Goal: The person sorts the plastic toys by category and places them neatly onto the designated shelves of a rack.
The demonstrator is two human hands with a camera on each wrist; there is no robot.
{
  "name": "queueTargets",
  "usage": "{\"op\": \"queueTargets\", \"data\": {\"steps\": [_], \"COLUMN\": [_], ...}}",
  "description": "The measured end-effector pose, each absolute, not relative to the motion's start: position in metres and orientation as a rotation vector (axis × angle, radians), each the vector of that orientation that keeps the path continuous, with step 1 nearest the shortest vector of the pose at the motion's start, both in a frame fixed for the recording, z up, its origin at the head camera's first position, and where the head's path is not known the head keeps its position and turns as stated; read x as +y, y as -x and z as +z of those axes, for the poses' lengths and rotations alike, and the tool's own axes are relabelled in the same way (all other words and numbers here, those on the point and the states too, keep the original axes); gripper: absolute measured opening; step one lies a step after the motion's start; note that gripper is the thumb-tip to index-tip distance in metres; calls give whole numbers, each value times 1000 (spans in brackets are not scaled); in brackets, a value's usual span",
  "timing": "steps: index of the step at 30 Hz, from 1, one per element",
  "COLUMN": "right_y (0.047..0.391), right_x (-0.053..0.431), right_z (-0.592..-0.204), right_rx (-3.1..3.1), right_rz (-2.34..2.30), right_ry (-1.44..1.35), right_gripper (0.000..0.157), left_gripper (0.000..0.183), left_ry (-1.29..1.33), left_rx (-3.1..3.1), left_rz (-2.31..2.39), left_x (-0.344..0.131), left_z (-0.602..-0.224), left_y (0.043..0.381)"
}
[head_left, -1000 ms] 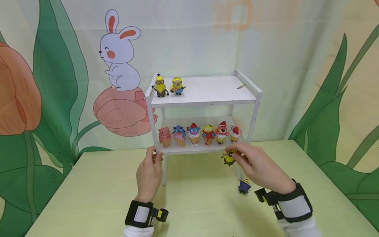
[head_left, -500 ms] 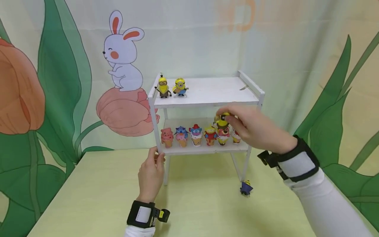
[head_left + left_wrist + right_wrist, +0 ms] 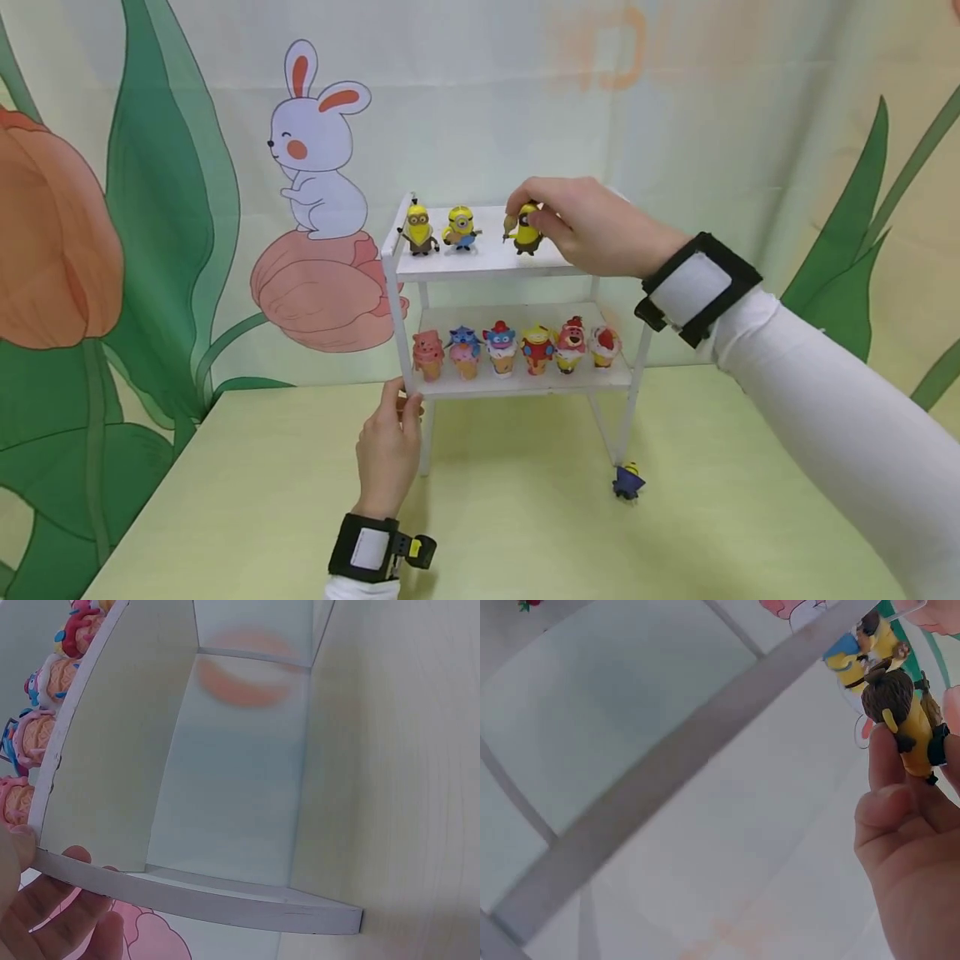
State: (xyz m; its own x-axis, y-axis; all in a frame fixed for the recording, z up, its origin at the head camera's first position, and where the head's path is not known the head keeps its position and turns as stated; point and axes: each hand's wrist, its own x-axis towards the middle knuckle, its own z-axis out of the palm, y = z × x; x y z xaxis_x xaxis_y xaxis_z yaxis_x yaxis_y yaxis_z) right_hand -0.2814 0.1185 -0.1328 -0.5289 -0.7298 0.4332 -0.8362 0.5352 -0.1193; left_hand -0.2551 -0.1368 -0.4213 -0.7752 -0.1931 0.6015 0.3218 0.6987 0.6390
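My right hand (image 3: 588, 221) pinches a small yellow minion figure (image 3: 528, 237) between thumb and fingers, close over the top board of a white two-tier shelf (image 3: 480, 265). In the right wrist view, brown textured parts show on the held minion figure (image 3: 915, 754). Two other minion figures stand at the top board's left: one with a yellow bib-like front (image 3: 418, 232), one with blue trousers (image 3: 461, 229). My left hand (image 3: 387, 458) grips the shelf's left post at the lower board. Thumb and fingers (image 3: 71, 907) lie on either side of that frame in the left wrist view.
Several ice-cream-cone character figures (image 3: 501, 350) line the lower board. Near the shelf's front right leg, a minion figure in a blue cape (image 3: 627, 483) is on the pale yellow table (image 3: 525, 533). A curtain printed with a rabbit (image 3: 318, 167) hangs behind.
My right hand has lifted the minion figure from below the lower board up to the top board and leftward. My left hand keeps its grip on the shelf.
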Motion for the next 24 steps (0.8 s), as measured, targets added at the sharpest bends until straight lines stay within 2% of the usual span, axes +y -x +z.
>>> {"op": "queueTargets", "data": {"steps": [11, 24], "right_y": [307, 322], "right_x": [109, 92], "right_z": [-116, -120], "right_rx": [-2608, -2756], "right_rz": [377, 244], "right_ry": [-1183, -1113], "right_gripper": [22, 27], "left_gripper": [25, 26], "left_ry": [104, 99], "left_rx": [-2239, -2247], "left_rz": [-1005, -1012], "left_x": [-133, -135], "left_z": [-421, -421], "left_y": [254, 254]}}
